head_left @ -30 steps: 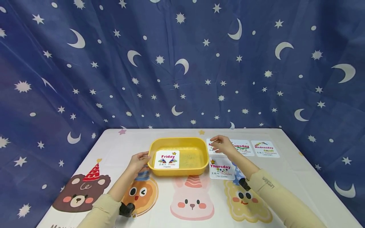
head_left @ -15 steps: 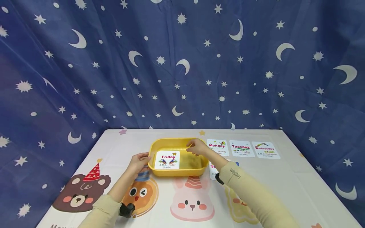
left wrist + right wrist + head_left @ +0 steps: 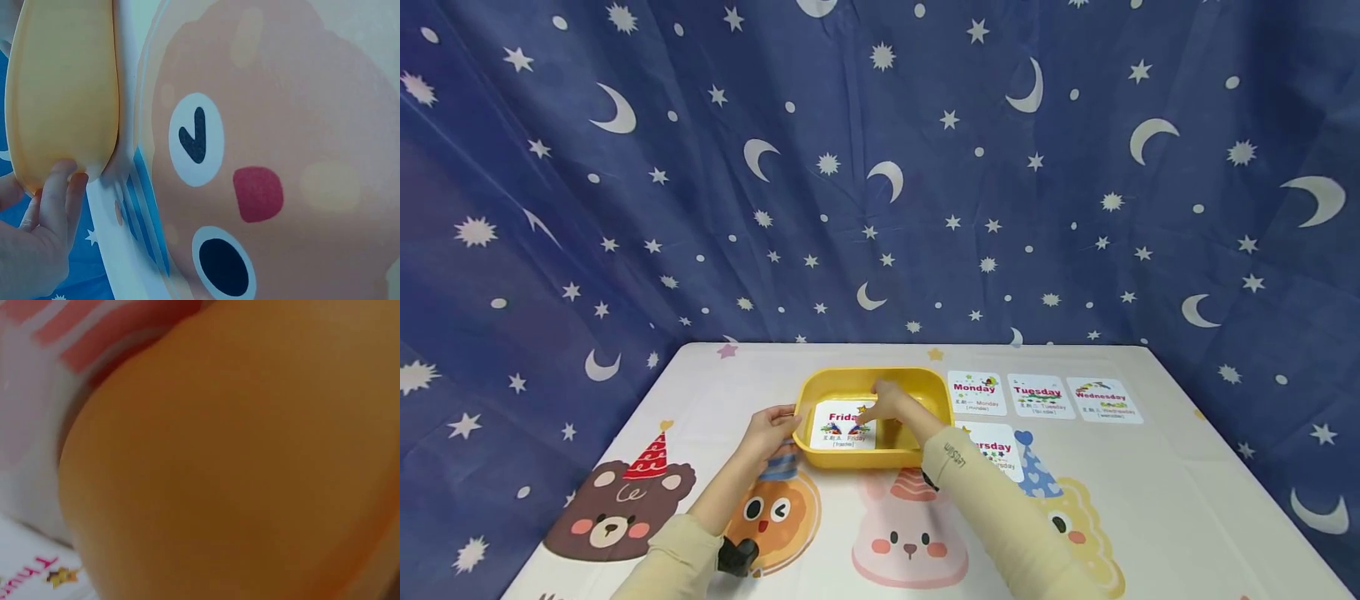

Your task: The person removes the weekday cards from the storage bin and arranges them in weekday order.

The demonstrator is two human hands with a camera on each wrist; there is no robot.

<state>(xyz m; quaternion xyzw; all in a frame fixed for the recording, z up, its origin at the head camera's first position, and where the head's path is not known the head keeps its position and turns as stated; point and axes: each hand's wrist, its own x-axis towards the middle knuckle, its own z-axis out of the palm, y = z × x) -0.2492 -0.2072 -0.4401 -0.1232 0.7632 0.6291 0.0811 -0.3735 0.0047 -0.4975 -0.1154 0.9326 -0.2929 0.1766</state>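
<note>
On the table, a yellow plastic tray (image 3: 850, 459) stands with a white Friday card (image 3: 833, 427) lying face up inside, at its left. My left hand (image 3: 772, 432) holds the tray's left end; in the left wrist view, fingers of that hand (image 3: 47, 231) press the tray's outer wall (image 3: 69, 87). Inside the tray, my right hand (image 3: 892, 405) is over the Friday card's right edge, thumb and fingers spread apart. Whether it touches the card cannot be seen. The right wrist view is filled mostly by the tray's wall (image 3: 231, 462), and the right hand is hidden there.
Right of the tray, Monday (image 3: 976, 393), Tuesday (image 3: 1040, 397) and Wednesday (image 3: 1105, 401) cards lie in a row. Below Monday lies a Thursday card (image 3: 1000, 450), partly covered by the right sleeve (image 3: 977, 492). A starry blue curtain (image 3: 880, 183) hangs behind the table.
My right hand has moved left from above the Monday card into the tray, reaching the Friday card. Monday is now uncovered, Thursday partly covered. The left hand keeps its hold on the tray.
</note>
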